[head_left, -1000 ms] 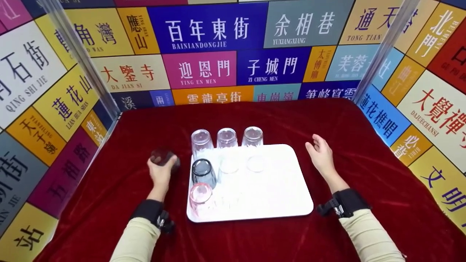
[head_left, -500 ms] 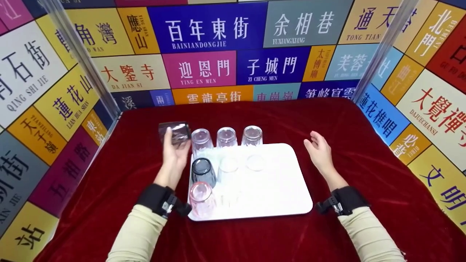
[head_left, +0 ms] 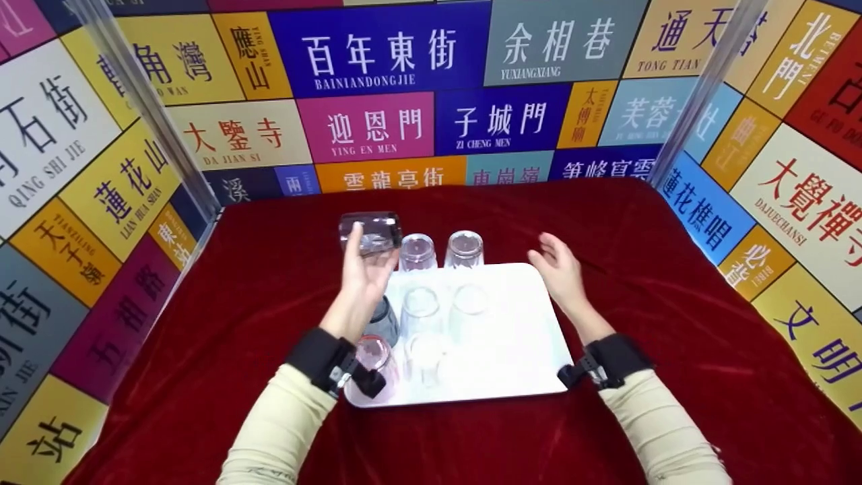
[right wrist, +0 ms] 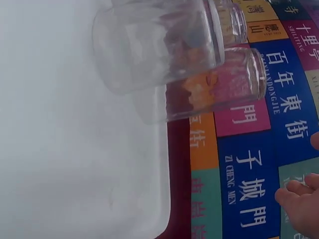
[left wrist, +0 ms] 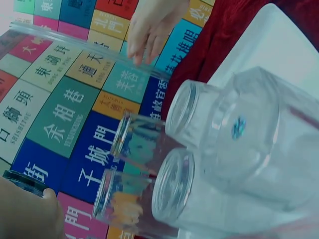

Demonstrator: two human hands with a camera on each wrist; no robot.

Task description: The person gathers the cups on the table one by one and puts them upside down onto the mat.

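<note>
We note wall panels [head_left: 367, 128] reading "YING EN MEN" and "ZI CHENG MEN". White tray [head_left: 518, 350] on red cloth [head_left: 673, 323]. Left hand [head_left: 360, 276] grips a dark glass [head_left: 370, 232] above the tray's far-left corner. Right hand [head_left: 559, 273] hovers, fingers relaxed, holding nothing.

White tray, two clear glasses, signboard wall, my fingertips.

My right hand [right wrist: 301, 201] shows only as relaxed fingertips at the lower right edge, holding nothing. The white tray [right wrist: 75, 164] fills the left. Two clear glasses, one [right wrist: 154, 42] overlapping the other [right wrist: 214, 87], lie across the top. Red cloth [right wrist: 178, 164] edges the tray; coloured sign panels [right wrist: 249, 169] stand beyond.
</note>
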